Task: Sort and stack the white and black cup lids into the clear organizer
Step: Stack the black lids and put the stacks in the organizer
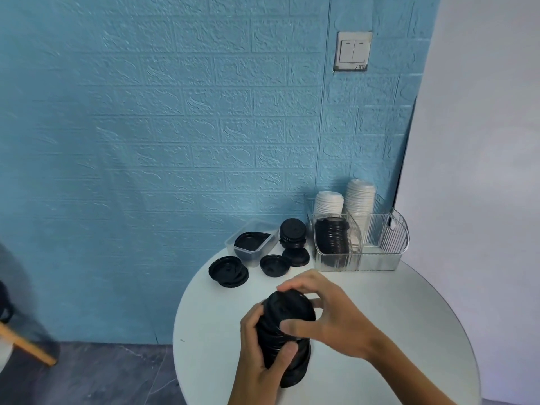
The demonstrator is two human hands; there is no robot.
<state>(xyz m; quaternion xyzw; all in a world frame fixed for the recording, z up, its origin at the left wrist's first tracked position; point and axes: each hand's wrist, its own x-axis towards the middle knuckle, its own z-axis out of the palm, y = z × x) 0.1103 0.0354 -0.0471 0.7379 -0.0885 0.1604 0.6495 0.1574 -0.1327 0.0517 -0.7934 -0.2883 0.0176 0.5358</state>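
Both hands sit closest to the lens, wrapped round a tall stack of black lids (285, 337) held over the near part of the round white table (409, 331). Going by size, the table comes first, then the clear organizer (380, 258) at its far right edge, which serves as the landmark. Inside the organizer stand two white lid stacks (359, 206) at the back and a shorter black lid column (333, 235) in the front left compartment. Just left of the organizer lies a small clear tub (242, 247) holding a black lid, with loose black lids (274, 265) scattered around it. The left hand (263, 366) grips the stack's lower side, thumb across the front; the right hand (330, 314) curls over its top, squaring the pile. Gathering seems to be the step in hand; next, the stack likely needs carrying to the organizer and lowering onto that black column, kept aligned.
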